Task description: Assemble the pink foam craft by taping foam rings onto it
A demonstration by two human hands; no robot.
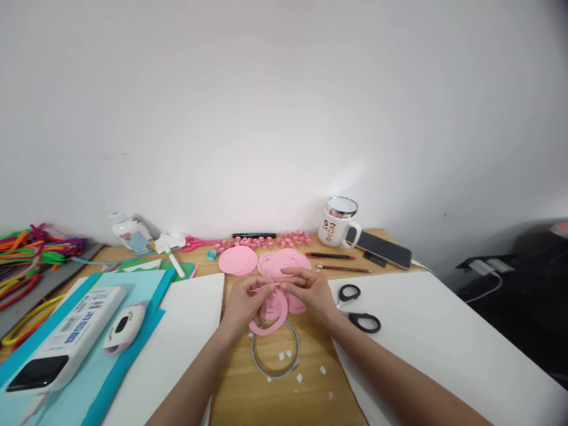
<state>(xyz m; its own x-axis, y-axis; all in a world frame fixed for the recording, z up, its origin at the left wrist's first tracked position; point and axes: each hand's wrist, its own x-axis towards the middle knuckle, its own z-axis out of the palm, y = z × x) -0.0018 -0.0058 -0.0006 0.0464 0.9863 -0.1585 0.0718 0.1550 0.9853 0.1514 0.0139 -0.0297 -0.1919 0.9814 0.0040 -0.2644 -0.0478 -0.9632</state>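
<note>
Over the middle of the wooden desk, my left hand and my right hand meet with fingertips pinched together on a pink paper spiral strip. The strip curls down in a loop below my fingers. Its upper part is hidden by the hands. Just behind them lie a stack of pink paper circles and a looser spread of pink cut circles. A grey ring-shaped roll of tape lies below the hands, with small white paper scraps in and around it.
Black-handled scissors lie right of my right hand on white paper. Behind are pencils, a mug, a phone and rolled pink paper curls. At left are a white power bank, blue paper and pipe cleaners.
</note>
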